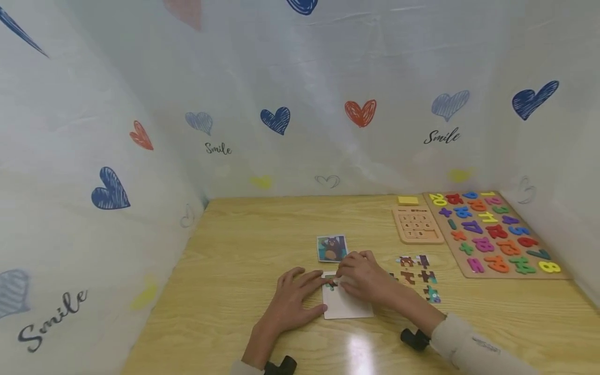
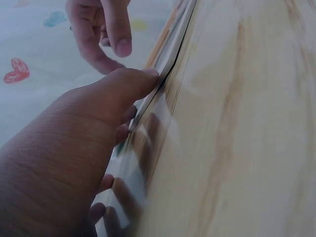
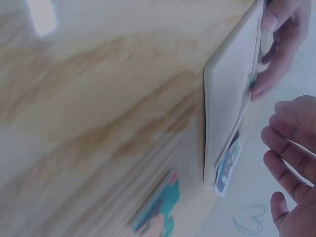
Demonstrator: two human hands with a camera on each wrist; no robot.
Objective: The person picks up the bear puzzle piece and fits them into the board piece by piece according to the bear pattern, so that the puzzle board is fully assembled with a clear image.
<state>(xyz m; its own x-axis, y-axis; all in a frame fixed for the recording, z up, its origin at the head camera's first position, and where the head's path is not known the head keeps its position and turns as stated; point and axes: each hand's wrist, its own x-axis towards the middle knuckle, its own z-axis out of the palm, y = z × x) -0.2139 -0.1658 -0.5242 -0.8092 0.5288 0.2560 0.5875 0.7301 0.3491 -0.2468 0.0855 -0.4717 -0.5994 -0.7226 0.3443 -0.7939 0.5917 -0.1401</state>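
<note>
Puzzle board (image 1: 348, 308), likely mid-filling: left hand (image 1: 291, 302), straight-fingered, at its left edge; right hand (image 1: 364, 276), grip unclear; next, seat a loose piece (image 1: 407, 278).

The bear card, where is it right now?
In the head view, the bear card lies mid-table, just beyond the white board and to the left of the loose puzzle pieces.

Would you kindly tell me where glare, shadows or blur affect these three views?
Head: bright glare on the table below the white board; left wrist: dark finger-shaped shadows or reflections beside the left hand; right wrist: glare at top left, and puzzle pieces near the bottom look soft.
</note>
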